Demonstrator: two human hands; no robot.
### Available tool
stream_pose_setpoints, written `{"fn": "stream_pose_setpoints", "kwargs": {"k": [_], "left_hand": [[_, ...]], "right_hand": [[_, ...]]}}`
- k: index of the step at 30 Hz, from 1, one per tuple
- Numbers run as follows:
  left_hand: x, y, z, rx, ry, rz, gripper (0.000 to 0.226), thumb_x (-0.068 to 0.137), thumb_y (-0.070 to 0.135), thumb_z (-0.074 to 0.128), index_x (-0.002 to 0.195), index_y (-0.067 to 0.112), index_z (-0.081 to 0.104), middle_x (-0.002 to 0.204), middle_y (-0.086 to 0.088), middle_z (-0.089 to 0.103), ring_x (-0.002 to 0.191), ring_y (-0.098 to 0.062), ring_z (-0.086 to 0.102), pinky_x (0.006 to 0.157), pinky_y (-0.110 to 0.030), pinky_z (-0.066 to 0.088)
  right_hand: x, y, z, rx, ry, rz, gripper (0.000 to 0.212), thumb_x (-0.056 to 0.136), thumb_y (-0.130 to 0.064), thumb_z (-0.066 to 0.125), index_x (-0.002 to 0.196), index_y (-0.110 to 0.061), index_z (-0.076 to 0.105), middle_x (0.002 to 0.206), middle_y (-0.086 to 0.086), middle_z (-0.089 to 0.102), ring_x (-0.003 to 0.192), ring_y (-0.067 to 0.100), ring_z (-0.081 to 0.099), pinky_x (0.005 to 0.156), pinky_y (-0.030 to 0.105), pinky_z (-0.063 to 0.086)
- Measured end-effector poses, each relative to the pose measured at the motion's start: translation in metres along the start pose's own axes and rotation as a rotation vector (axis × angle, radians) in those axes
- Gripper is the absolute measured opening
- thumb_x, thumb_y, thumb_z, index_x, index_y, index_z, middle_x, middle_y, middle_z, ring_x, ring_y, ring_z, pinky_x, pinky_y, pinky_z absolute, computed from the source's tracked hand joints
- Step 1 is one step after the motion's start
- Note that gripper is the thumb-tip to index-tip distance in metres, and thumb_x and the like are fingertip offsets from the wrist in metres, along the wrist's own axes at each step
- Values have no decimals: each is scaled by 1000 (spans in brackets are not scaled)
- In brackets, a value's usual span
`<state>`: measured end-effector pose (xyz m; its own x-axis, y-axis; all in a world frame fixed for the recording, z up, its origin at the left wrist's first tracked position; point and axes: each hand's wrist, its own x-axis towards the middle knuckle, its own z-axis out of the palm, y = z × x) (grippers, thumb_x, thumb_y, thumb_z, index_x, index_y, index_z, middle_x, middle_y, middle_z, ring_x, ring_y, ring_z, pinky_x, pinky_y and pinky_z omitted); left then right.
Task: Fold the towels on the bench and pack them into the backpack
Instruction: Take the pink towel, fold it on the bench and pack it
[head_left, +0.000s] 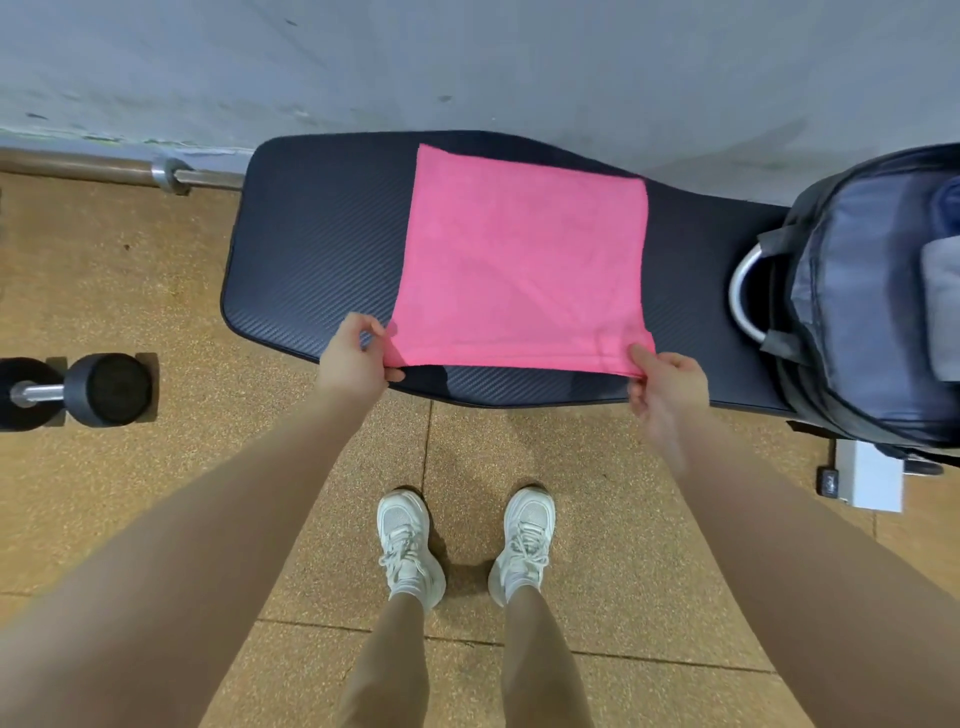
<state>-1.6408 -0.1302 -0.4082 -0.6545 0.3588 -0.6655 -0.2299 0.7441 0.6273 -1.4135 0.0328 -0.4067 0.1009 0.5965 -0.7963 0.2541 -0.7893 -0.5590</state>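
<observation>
A pink towel (519, 260) lies spread flat across the black padded bench (317, 244). My left hand (356, 358) pinches its near left corner, and my right hand (667, 387) pinches its near right corner, both lifted slightly off the bench's front edge. An open dark backpack (872, 312) stands on the bench's right end, its grey lining showing and some grey and blue cloth inside.
A black dumbbell (88, 389) lies on the cork-coloured floor at the left. A steel barbell (119, 174) runs along the grey wall behind. A white bench foot (870, 478) sticks out at the right. My white shoes (410, 545) stand just before the bench.
</observation>
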Motion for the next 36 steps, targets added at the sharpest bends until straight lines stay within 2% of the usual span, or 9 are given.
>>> {"fn": "stream_pose_setpoints", "kwargs": {"k": [8, 11, 14, 17, 20, 22, 25, 29, 36], "left_hand": [[-36, 29, -47, 201, -354, 19, 21, 88, -2, 49, 94, 14, 62, 94, 0, 60, 70, -13, 53, 65, -19, 43], [-35, 33, -54, 422, -406, 159, 31, 86, -2, 54, 115, 9, 57, 99, -2, 57, 67, -15, 51, 52, -14, 41], [-19, 40, -53, 562, -325, 283, 28, 89, 7, 55, 115, 14, 60, 91, -4, 62, 64, -16, 51, 48, -14, 37], [6, 53, -44, 594, -267, 347, 15, 90, 15, 58, 99, 12, 69, 71, 1, 55, 60, -12, 45, 49, -16, 34], [40, 67, -29, 532, -206, 395, 17, 86, 17, 62, 94, 6, 72, 97, 1, 54, 89, -9, 49, 80, -20, 37], [59, 77, -18, 394, -196, 355, 16, 88, 17, 60, 94, 5, 69, 100, 2, 55, 94, -9, 50, 82, -16, 37], [87, 92, 1, 275, -241, 314, 11, 92, 16, 54, 87, 11, 62, 76, 3, 58, 70, -10, 51, 64, -17, 40], [122, 100, 22, 400, -149, 342, 6, 92, 16, 51, 91, 16, 57, 86, -4, 59, 78, -19, 51, 68, -29, 40], [149, 112, 38, 532, -7, 373, 21, 95, 22, 45, 106, 10, 59, 90, -6, 59, 81, -19, 52, 70, -29, 39]], "right_hand": [[-60, -15, -23, 46, -78, 72, 9, 95, -6, 48, 89, -12, 52, 78, 6, 54, 59, 14, 48, 54, 23, 46], [-69, -21, -22, 82, -85, 62, 8, 92, -8, 54, 87, -4, 59, 75, 6, 57, 64, 14, 54, 62, 22, 50], [-60, -27, -19, 40, -218, -7, 12, 88, 3, 52, 94, 0, 62, 89, 6, 63, 80, 16, 59, 75, 22, 48], [-34, -29, -13, -472, -119, -195, 16, 82, 1, 56, 95, -5, 64, 78, 2, 60, 67, 19, 52, 60, 25, 42], [-5, -40, -5, -735, 41, -355, 15, 84, -21, 60, 82, -7, 65, 78, 7, 53, 62, 21, 45, 51, 26, 32], [15, -50, 0, -782, 4, -476, 28, 84, -27, 58, 65, -6, 55, 77, 8, 46, 70, 21, 42, 57, 30, 30], [38, -66, 12, -633, -86, -428, 26, 88, -19, 53, 66, -7, 47, 68, 2, 42, 69, 18, 38, 57, 33, 31], [72, -71, 27, -660, -71, -413, 25, 92, -17, 44, 68, -15, 41, 65, -3, 41, 59, 12, 34, 53, 27, 27], [107, -85, 50, -786, 16, -504, 39, 97, -18, 41, 60, -18, 27, 60, -3, 35, 54, 8, 31, 48, 17, 31]]}}
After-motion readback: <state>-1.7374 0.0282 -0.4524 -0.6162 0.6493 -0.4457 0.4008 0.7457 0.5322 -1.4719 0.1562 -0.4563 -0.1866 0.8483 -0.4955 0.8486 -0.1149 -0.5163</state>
